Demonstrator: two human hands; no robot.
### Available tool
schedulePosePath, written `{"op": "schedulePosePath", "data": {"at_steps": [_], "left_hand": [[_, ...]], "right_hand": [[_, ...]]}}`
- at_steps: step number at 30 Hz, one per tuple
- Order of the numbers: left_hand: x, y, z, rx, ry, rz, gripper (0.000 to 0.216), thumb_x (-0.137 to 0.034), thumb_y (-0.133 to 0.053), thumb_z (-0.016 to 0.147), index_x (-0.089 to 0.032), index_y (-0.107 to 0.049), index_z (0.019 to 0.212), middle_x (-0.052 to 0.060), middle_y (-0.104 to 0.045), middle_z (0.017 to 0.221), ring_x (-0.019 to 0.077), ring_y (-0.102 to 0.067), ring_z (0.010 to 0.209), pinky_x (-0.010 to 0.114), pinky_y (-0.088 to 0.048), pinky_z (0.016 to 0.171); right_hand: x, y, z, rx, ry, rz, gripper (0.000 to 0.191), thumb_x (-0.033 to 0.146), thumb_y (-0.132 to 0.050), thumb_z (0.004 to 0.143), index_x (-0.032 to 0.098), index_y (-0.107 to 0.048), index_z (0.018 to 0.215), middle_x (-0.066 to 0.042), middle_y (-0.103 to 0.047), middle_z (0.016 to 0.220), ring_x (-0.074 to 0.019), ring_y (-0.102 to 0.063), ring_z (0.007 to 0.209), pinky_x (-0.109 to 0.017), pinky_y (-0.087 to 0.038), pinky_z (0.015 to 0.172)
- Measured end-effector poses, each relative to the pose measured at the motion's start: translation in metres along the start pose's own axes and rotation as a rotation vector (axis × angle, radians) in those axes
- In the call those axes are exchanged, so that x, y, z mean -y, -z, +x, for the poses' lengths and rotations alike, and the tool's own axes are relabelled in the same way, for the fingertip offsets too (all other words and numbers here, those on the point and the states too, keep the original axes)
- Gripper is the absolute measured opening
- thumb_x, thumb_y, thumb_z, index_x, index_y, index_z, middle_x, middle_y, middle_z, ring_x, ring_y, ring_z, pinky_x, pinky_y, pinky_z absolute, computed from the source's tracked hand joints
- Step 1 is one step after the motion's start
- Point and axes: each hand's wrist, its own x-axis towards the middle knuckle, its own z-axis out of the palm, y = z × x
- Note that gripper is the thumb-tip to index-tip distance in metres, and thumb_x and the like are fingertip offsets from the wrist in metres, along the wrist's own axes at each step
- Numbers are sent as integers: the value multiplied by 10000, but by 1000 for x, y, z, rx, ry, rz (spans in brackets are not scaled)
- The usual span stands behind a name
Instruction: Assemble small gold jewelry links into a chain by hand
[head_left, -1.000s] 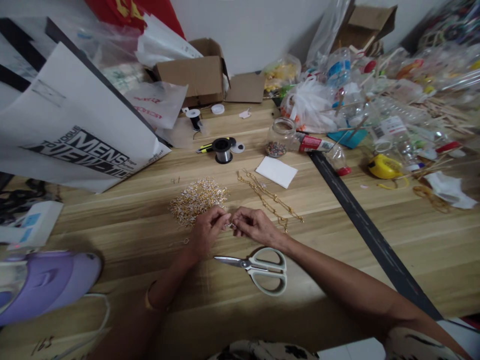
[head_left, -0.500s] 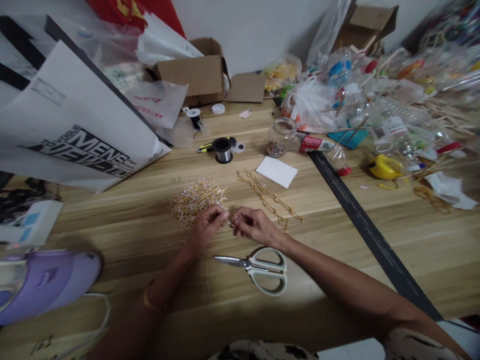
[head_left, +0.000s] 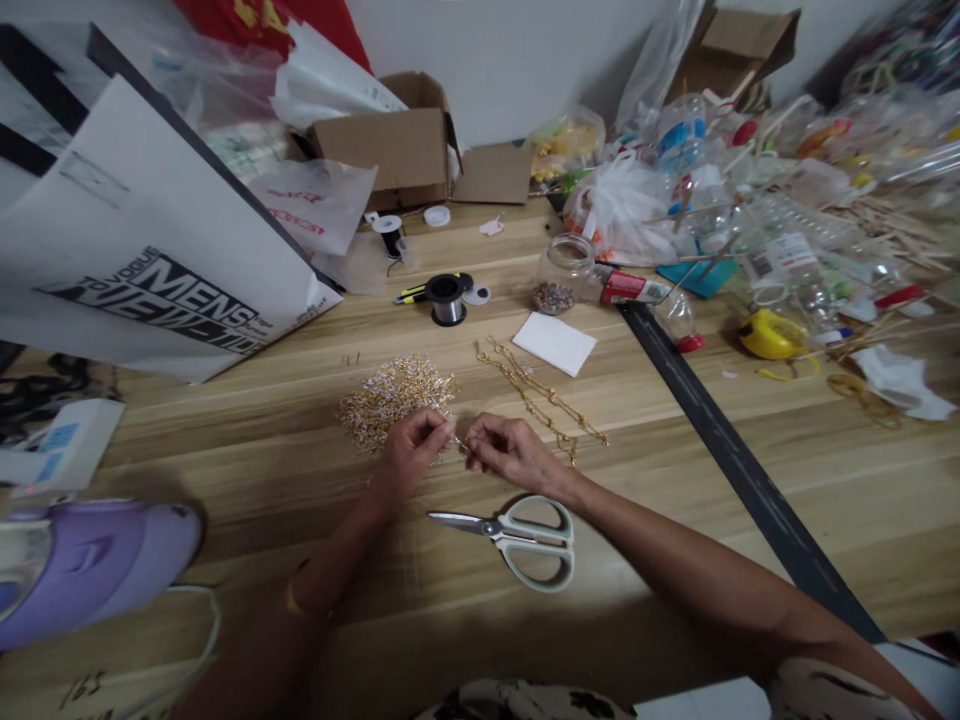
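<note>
My left hand (head_left: 414, 447) is pinched closed at the near right edge of a heap of small gold and silvery pieces (head_left: 394, 395). Close beside it, my right hand (head_left: 506, 447) is also pinched. Between the two sets of fingertips shows a thin, shiny little piece (head_left: 460, 442), too small to name. Just beyond my right hand, gold beaded chains (head_left: 536, 395) lie stretched on the table. Scissors with pale handles (head_left: 510, 535) rest on the wood below my hands, their blades pointing left.
Behind the heap stand a wire spool (head_left: 447, 300) and a clear jar of beads (head_left: 559, 285). A folded white paper (head_left: 555, 343) lies near the chains. Left are a large paper bag (head_left: 150, 250) and a purple appliance (head_left: 112, 560). Plastic bottles (head_left: 787, 260) crowd the right back.
My left hand has shifted very slightly left, widening the small gap between the fingertips. My right hand and the scissors have stayed in place.
</note>
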Motion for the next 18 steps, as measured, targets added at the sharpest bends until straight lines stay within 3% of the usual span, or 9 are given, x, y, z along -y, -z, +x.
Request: {"op": "schedulePosePath", "data": {"at_steps": [18], "left_hand": [[-5,1,0,-8,13,-124,220,-327,-579,817,-158,-549,680,4,-599,708,108,-542,602,238,-452,596]], "right_hand": [[0,2,0,-4,-14,-46,47,150,-497,843,152,-530,810,-15,-653,663,-83,-530,514,-163,-395,481]]}}
